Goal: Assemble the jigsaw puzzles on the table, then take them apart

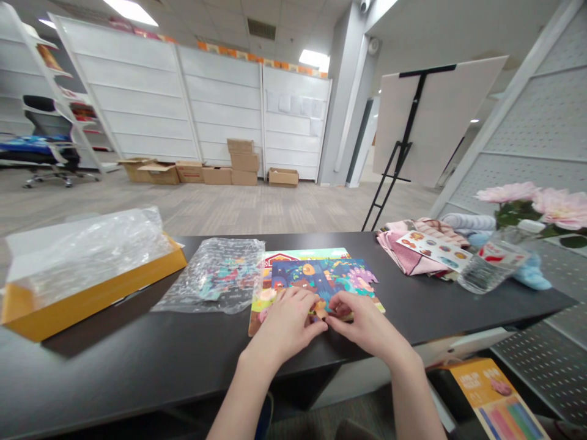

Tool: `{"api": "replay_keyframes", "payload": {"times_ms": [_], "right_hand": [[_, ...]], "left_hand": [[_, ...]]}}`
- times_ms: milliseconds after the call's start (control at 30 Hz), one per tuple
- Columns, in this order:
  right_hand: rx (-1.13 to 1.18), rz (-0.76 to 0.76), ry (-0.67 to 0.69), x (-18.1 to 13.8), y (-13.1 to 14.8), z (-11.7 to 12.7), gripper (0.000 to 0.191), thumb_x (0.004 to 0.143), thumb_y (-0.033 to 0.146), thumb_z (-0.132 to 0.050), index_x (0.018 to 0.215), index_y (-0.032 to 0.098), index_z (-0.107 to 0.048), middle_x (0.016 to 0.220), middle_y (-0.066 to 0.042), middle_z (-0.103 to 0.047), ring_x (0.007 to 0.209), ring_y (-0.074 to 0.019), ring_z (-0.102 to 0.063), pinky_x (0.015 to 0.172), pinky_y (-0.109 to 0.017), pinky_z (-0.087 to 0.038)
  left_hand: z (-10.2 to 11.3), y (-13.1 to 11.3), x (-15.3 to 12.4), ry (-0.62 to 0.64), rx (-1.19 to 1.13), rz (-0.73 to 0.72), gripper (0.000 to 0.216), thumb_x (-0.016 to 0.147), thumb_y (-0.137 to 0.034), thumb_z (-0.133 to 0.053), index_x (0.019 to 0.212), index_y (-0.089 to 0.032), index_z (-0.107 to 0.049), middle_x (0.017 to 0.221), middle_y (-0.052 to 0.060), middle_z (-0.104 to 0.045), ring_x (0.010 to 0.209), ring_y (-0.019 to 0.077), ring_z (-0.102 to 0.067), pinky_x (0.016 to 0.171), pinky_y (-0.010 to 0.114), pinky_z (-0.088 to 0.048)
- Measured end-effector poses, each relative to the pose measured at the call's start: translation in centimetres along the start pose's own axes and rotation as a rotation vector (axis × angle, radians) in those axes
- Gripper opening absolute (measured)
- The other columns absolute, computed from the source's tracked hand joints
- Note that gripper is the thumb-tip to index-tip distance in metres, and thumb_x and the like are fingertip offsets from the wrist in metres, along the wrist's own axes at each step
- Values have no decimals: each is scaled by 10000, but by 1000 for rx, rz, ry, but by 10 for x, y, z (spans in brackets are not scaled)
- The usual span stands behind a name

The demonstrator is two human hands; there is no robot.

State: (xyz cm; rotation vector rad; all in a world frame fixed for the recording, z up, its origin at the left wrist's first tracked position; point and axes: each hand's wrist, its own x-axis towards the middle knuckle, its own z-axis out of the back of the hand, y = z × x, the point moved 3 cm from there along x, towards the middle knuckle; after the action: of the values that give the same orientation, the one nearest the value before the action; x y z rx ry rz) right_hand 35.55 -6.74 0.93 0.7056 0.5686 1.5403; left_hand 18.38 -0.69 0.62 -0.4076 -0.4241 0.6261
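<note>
Tabletop [197,351]: puzzle [321,273] beneath left hand [290,315]

the fingers [300,296] hide part of the puzzle [323,278].

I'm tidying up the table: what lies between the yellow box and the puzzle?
In the head view, a crumpled, clear plastic bag lies between the yellow box and the puzzle.
</note>
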Motion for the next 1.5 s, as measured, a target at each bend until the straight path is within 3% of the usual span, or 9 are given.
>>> {"api": "replay_keyframes", "payload": {"times_ms": [267, 433, 667, 767, 900, 1000, 1100, 1300, 1500], "right_hand": [[109, -9, 8, 4, -11, 0, 107, 801, 179, -707, 879, 215, -642, 859, 4, -689, 766, -159, -651, 707, -277, -517], [172, 18, -8, 3, -11, 1, 98, 795, 188, -718, 869, 210, -658, 855, 2, -691, 777, -157, -656, 735, -280, -530], [191, 67, -46, 5, -3, 5, 116, 833, 311, -714, 856, 203, -680, 847, -19, -709, 755, -165, -664, 727, -281, -546], [73, 16, -206, 0, -24, 26, 212, 877, 411, -649, 862, 206, -699, 820, -32, -724, 739, -184, -669, 693, -288, -524], [-156, -205, -556, -14, -80, 62, 303, 836, 491, -594, 827, 208, -703, 827, -73, -751, 779, -247, -701, 728, -346, -507], [-287, -324, -653, -19, -111, 74, 318, 797, 491, -558, 818, 208, -701, 847, -98, -761, 798, -279, -710, 776, -385, -501], [-320, -344, -633, -17, -114, 70, 378, 836, 533, -527, 878, 212, -721, 903, -98, -767, 815, -269, -707, 787, -373, -500], [-450, -429, -480, -8, -94, 52, 462, 824, 620, -594, 917, 189, -733, 954, -133, -722, 895, -295, -694, 788, -369, -489], [-339, -427, -535, -6, -98, 51, 450, 746, 618, -668, 921, 203, -645, 945, -105, -736, 810, -262, -689, 725, -354, -480]], "left_hand": [[0, -1, 1, 22, 30, 24, 374, 837, -336, -785, 1171, -217, -668, 1269, 79, -698, 1203, 304, -587, 1048, 475, -464], [-1, -2, 1, 32, 40, 39, 519, 847, -334, -766, 1318, -200, -594, 1328, 111, -668, 1262, 320, -561, 1075, 496, -448], [2, 5, -2, 5, 35, 31, 494, 883, -298, -701, 1348, -198, -566, 1304, 113, -675, 1233, 297, -584, 1069, 459, -454], [8, 11, -5, 4, 43, 51, 494, 887, -329, -698, 1348, -209, -568, 1295, 115, -683, 1202, 307, -594, 1044, 469, -460], [13, 9, -9, 33, 29, 53, 422, 877, -332, -716, 1277, -238, -622, 1280, 83, -697, 1172, 304, -604, 1021, 459, -461], [13, -1, -11, 74, 1, 42, 371, 879, -334, -719, 1232, -239, -655, 1239, 76, -708, 1153, 299, -613, 1004, 444, -472], [13, -12, -11, 99, -32, 29, 382, 885, -330, -714, 1252, -245, -651, 1209, 72, -708, 1150, 294, -617, 983, 431, -486], [13, -15, -10, 121, -31, 34, 393, 889, -322, -710, 1268, -244, -644, 1244, 74, -700, 1172, 300, -614, 983, 439, -490], [8, -7, -10, 84, -32, 16, 354, 893, -300, -696, 1237, -234, -645, 1200, 72, -703, 1153, 286, -616, 980, 428, -496]]}}
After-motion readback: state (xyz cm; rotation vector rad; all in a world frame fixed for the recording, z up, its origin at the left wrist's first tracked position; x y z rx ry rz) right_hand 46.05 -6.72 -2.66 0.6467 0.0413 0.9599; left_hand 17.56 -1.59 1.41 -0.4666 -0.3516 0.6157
